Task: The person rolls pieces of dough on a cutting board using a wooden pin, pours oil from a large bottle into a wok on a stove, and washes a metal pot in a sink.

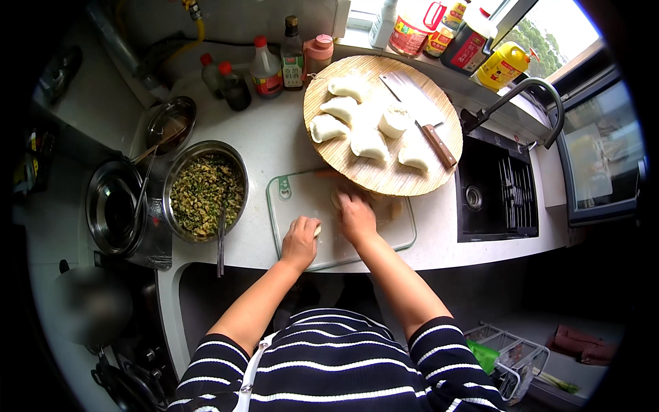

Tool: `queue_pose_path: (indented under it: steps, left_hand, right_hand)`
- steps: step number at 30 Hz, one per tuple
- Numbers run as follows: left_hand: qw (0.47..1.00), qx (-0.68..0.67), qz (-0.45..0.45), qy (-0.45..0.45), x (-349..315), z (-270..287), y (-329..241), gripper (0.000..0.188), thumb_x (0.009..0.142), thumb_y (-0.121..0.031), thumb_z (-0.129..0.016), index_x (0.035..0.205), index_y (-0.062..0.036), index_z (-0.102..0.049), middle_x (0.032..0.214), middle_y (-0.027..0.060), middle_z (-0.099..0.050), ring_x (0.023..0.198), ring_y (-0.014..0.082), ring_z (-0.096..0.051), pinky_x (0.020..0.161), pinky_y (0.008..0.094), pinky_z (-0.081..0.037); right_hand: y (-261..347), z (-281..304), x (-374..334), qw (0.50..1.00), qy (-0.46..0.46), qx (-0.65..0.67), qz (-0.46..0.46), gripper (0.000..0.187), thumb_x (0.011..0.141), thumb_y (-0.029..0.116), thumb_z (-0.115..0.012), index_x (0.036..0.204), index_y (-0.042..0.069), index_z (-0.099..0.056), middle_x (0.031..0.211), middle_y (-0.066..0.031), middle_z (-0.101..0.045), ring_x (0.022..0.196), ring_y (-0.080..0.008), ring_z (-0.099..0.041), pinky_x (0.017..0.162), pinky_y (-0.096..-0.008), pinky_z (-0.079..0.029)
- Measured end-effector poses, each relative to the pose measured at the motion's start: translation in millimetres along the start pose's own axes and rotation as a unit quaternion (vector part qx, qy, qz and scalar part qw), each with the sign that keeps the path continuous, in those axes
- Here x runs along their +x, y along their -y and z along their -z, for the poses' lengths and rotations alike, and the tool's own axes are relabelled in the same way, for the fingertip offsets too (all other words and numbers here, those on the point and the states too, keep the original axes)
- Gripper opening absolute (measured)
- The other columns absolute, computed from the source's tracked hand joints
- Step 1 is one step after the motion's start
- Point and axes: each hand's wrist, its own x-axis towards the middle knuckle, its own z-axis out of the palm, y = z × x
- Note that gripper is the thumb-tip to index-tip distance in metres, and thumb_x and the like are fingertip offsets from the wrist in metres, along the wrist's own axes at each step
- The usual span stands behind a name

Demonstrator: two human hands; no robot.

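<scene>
My left hand (301, 242) is closed around a small pale piece of dough (317, 231) at the front of the cutting board (302, 199), which is light with a green rim. Farther forward on the board, my right hand (357, 218) presses down with bent fingers. A pale thing shows at its fingertips, too blurred to name. Beyond it, a round woven tray (329, 156) overlaps the board's far edge. Several large filled dough dumplings (369, 144) lie on it, with a pale lump of dough (394, 121) and a wooden-handled cleaver (438, 144).
A steel bowl of chopped filling (206, 192) with utensils stands left of the board. Farther left are a dark pan (113, 206) and a small bowl (171, 123). Sauce bottles (266, 69) line the back. At right is a black sink (498, 192) with a curved tap (515, 89).
</scene>
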Motion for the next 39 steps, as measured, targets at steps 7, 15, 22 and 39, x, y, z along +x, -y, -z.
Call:
queue_pose_path:
  steps: [7, 15, 22, 39]
  left_hand:
    - [0.969, -0.125, 0.214, 0.026, -10.2, 2.3, 11.9, 0.046, 0.069, -0.008, -0.074, 0.110, -0.0027, -0.054, 0.109, 0.0150, -0.057, 0.099, 0.0333, -0.057, 0.088, 0.0394, -0.047]
    - [0.993, -0.011, 0.104, -0.063, -13.6, 17.2, -10.6, 0.053, 0.069, -0.008, -0.073, 0.116, -0.0028, -0.051, 0.121, 0.0181, -0.050, 0.112, 0.0364, -0.047, 0.098, 0.0438, -0.038]
    - [0.989, -0.062, 0.084, -0.108, -23.1, 28.6, -19.3, 0.050, 0.071, -0.001, -0.067, 0.118, -0.0019, -0.049, 0.123, 0.0188, -0.050, 0.115, 0.0359, -0.047, 0.100, 0.0424, -0.037]
    - [0.988, -0.078, 0.078, -0.109, -35.6, 49.9, -21.3, 0.047, 0.074, 0.000, -0.064, 0.118, -0.0006, -0.049, 0.121, 0.0188, -0.052, 0.112, 0.0357, -0.049, 0.099, 0.0418, -0.038]
  right_hand:
    - [-25.0, -9.5, 27.8, 0.992, 0.123, -0.025, 0.002, 0.048, 0.068, 0.027, -0.076, 0.108, 0.006, -0.061, 0.105, -0.0177, -0.062, 0.099, -0.0357, -0.059, 0.084, -0.0442, -0.048]
    - [-20.3, 1.4, -2.3, 0.987, 0.132, 0.037, 0.086, 0.036, 0.070, 0.024, -0.074, 0.100, 0.010, -0.062, 0.093, -0.0116, -0.064, 0.100, -0.0329, -0.057, 0.089, -0.0463, -0.044]
    - [-8.4, 7.0, -13.3, 0.971, 0.130, 0.060, 0.193, 0.072, 0.083, 0.034, -0.061, 0.137, -0.004, -0.034, 0.140, -0.0255, -0.035, 0.128, -0.0395, -0.038, 0.107, -0.0501, -0.030]
    - [-10.9, -3.1, 38.0, 0.827, 0.226, 0.514, -0.024, 0.068, 0.100, 0.051, -0.022, 0.144, -0.001, -0.028, 0.149, -0.0159, -0.029, 0.134, -0.0257, -0.035, 0.111, -0.0351, -0.023]
